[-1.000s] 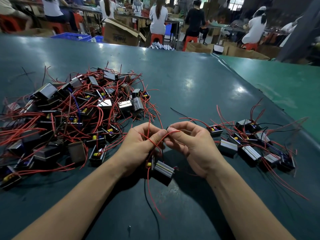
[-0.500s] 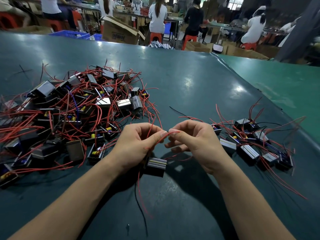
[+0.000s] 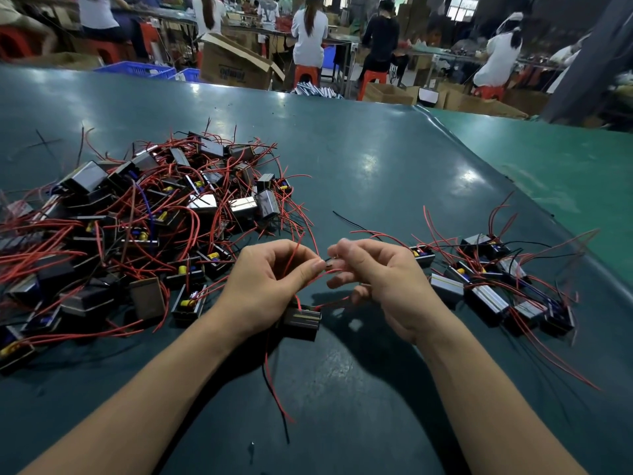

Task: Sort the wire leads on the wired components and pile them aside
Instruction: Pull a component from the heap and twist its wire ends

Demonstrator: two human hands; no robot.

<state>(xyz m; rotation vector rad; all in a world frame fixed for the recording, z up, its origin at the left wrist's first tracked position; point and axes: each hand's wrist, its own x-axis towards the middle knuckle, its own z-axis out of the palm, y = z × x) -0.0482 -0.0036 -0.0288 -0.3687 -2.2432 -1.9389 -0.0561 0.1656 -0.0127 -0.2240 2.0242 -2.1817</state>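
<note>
My left hand (image 3: 270, 286) pinches thin red wire leads (image 3: 291, 258) that rise from a small black box component (image 3: 301, 322) hanging just below its palm. My right hand (image 3: 380, 279) is close beside it, fingers curled, pinching a red lead and a short black lead end between the two hands. A red and a black lead (image 3: 274, 389) trail from the component toward me. A large tangled heap of black wired components (image 3: 137, 228) lies at the left. A smaller group of components (image 3: 493, 286) with red and black leads lies at the right.
The dark green table (image 3: 359, 173) stretches ahead, with a lighter green table (image 3: 555, 173) joining at the right. Beyond the far edge are cardboard boxes (image 3: 233, 63), blue crates (image 3: 137, 68), red stools and several seated people with their backs turned.
The held component has lifted slightly and shifted left under my left hand. My hands have drawn a little apart, stretching the leads between them.
</note>
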